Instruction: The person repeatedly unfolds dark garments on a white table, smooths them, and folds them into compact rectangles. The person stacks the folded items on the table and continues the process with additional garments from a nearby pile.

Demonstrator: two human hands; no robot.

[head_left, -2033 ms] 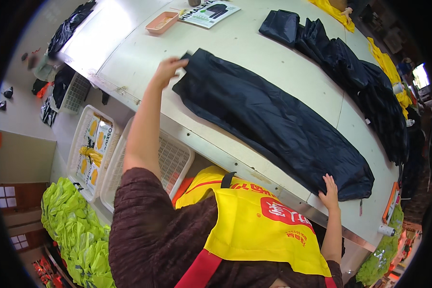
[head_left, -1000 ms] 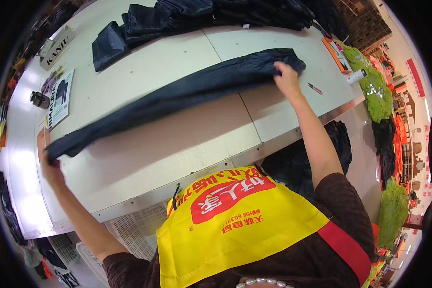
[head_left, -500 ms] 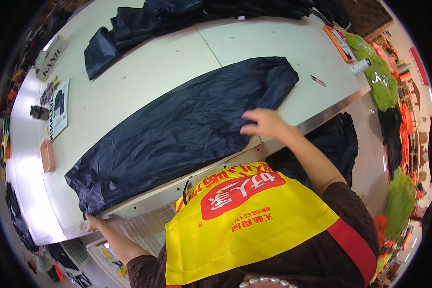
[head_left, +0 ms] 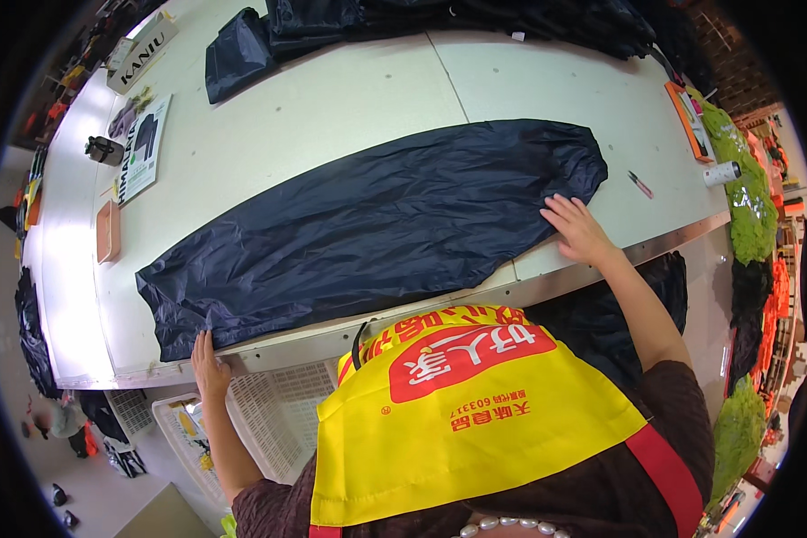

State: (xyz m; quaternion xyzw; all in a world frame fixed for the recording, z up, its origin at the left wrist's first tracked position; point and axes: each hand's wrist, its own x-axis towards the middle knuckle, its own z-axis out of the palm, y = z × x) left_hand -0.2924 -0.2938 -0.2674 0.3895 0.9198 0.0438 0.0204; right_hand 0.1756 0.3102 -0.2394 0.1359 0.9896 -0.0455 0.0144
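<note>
A dark navy piece of thin, crinkled cloth (head_left: 368, 233), seemingly a folded garment, lies lengthwise along the front of the white table (head_left: 350, 108). My left hand (head_left: 210, 366) is at its lower left corner, fingers stretched out against the cloth by the table edge. Toward the right end, my right hand (head_left: 579, 229) rests with fingers spread on the near edge of the cloth. Neither hand grips anything that I can see. Wrinkles run across much of the cloth.
Dark folded cloth (head_left: 421, 22) is piled at the table's far side. A small pair of snips or a pen-like tool (head_left: 640, 185), an orange box (head_left: 688, 121) and a white roll (head_left: 721, 174) are at right. A pinkish tray (head_left: 108, 231) and printed card (head_left: 143, 148) sit left.
My right hand has moved right along the cloth and come down on it. My left hand has shifted at the left corner, its fingers now straighter. The cloth lies flatter at its left end.
</note>
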